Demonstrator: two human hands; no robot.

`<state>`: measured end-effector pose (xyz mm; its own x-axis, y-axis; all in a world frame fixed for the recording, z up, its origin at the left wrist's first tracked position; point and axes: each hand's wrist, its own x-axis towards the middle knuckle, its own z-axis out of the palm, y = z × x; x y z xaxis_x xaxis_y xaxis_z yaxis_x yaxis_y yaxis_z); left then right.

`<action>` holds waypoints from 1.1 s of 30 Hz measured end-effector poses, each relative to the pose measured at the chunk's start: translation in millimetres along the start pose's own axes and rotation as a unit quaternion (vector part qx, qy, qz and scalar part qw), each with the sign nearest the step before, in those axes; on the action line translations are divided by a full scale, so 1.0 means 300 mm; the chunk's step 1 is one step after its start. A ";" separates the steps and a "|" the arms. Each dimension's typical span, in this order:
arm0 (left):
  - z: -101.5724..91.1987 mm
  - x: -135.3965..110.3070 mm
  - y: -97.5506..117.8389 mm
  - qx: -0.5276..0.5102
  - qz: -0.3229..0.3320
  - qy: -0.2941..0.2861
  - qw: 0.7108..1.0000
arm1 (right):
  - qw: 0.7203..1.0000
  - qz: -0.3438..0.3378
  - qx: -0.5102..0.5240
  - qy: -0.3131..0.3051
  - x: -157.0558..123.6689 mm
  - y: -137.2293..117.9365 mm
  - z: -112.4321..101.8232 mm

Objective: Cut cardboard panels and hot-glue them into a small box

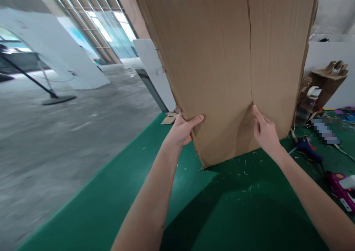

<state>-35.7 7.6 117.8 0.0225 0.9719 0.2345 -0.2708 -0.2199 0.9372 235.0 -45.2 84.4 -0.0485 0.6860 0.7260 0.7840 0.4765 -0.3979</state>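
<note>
A large sheet of brown corrugated cardboard (222, 58) stands upright on the green floor mat (111, 206), with a vertical crease or split running down it right of centre. My left hand (181, 130) grips its lower left edge, thumb on the front face and fingers wrapped behind. My right hand (263, 130) is closed on the cardboard at the bottom of the split, fingers tucked into the gap.
Grey concrete floor (55, 140) lies left of the mat. At the right are a blue glue gun (309, 151), a pink and white tool (344, 190), a bottle (307, 104), a cardboard model (328, 79) and scattered scraps. White boards (151, 66) lean behind.
</note>
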 end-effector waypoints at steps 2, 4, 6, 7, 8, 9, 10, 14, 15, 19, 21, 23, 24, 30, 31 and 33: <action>0.000 0.002 -0.001 -0.004 -0.003 0.003 1.000 | 1.000 0.001 -0.003 -0.002 0.017 0.001 0.002; 0.000 0.003 -0.002 -0.004 -0.005 0.004 1.000 | 1.000 0.002 -0.008 -0.001 0.042 0.002 0.002; 0.000 0.003 -0.003 -0.002 0.000 0.004 1.000 | 1.000 0.001 -0.011 0.001 0.063 0.002 0.001; 0.000 0.002 -0.003 -0.001 0.005 0.004 1.000 | 1.000 0.000 -0.009 0.000 0.068 0.002 0.000; 0.000 0.001 -0.002 0.000 0.009 0.003 1.000 | 1.000 -0.001 -0.006 -0.001 0.069 0.002 0.000; 0.001 0.000 -0.001 0.001 0.011 0.003 1.000 | 1.000 0.000 -0.001 -0.002 0.065 0.002 0.001; 0.002 -0.001 0.000 0.002 0.011 0.001 1.000 | 1.000 0.003 0.004 -0.004 0.055 0.002 0.001; 0.004 -0.004 0.003 0.007 0.015 -0.003 1.000 | 1.000 0.008 0.010 -0.018 -0.010 0.007 0.009; 0.005 -0.005 0.004 0.008 0.016 -0.002 1.000 | 1.000 0.008 0.007 -0.021 -0.024 0.009 0.012; 0.009 -0.003 0.005 0.005 0.015 0.000 1.000 | 0.999 0.020 -0.007 -0.026 -0.026 0.015 0.021; 0.009 -0.001 0.004 0.005 0.015 0.000 1.000 | 0.999 0.024 -0.011 -0.036 0.000 0.015 0.022; 0.008 0.001 0.001 0.007 0.018 -0.003 1.000 | 0.999 0.026 -0.012 -0.040 0.027 0.014 0.021; 0.007 0.001 0.000 0.008 0.020 -0.004 1.000 | 0.999 0.028 -0.012 -0.039 0.036 0.013 0.021; 0.005 -0.002 -0.006 0.018 0.029 -0.007 0.999 | 0.999 0.025 0.006 -0.031 -0.012 0.024 0.030; 0.005 -0.002 -0.008 0.020 0.031 -0.004 0.999 | 0.999 0.022 0.003 -0.032 -0.033 0.029 0.035; 0.004 0.002 -0.010 0.022 0.036 -0.005 0.999 | 0.999 0.015 -0.007 -0.035 -0.072 0.043 0.046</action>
<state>-33.6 8.6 115.3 0.0145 0.9523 0.3048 -0.2297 -0.2936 0.9279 237.5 -46.3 56.0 -0.0680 0.7367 0.6728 0.7939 0.4484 -0.4108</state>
